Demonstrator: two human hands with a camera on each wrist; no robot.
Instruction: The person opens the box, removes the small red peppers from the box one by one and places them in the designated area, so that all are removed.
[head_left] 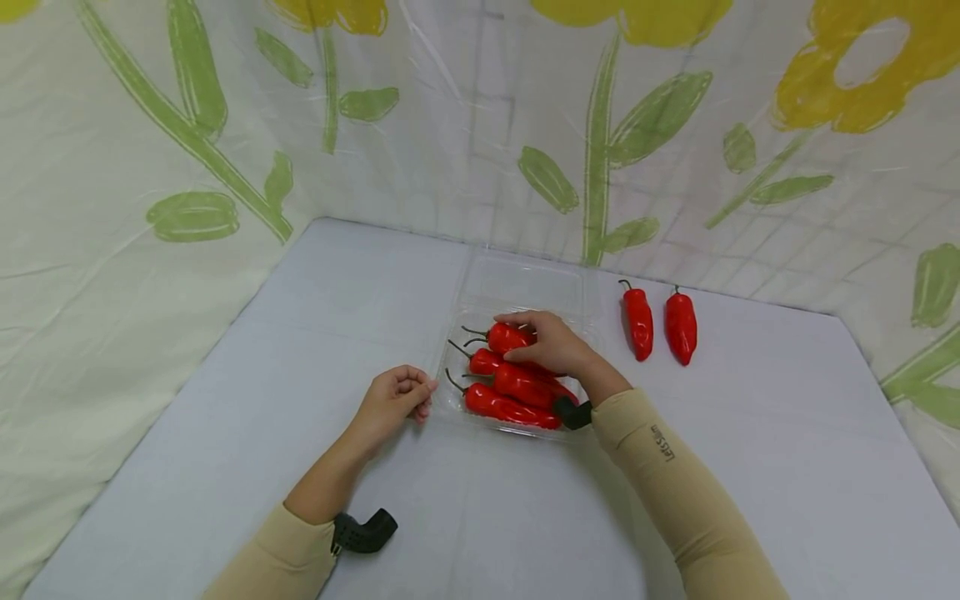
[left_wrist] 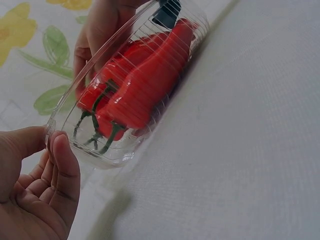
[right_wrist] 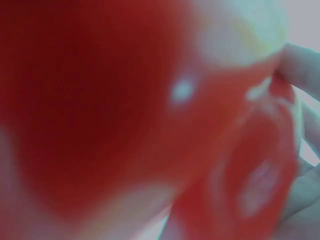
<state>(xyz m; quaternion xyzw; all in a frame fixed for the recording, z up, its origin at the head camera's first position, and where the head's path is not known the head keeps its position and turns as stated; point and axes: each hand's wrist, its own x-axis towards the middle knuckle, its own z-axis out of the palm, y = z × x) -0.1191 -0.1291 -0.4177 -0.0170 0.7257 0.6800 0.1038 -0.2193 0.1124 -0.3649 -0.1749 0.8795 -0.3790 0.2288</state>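
On the grey table (head_left: 300,350), glossy red peppers (head_left: 510,392) (green-stemmed) fill a clear tray (head_left: 525,287).

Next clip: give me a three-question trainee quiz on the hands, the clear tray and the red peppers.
1. How many red peppers lie on the table outside the clear tray?
2. True or false: the right hand rests on the peppers in the tray.
3. Where is the left hand? A) on the loose peppers B) at the tray's left rim C) flat on the table's far edge

Key
1. Two, the loose peppers, side by side to the right of the tray.
2. True; its fingers lie over the top pepper, though its grip is too blurred to judge in the right wrist view.
3. B; finger and thumb sit at the rim.
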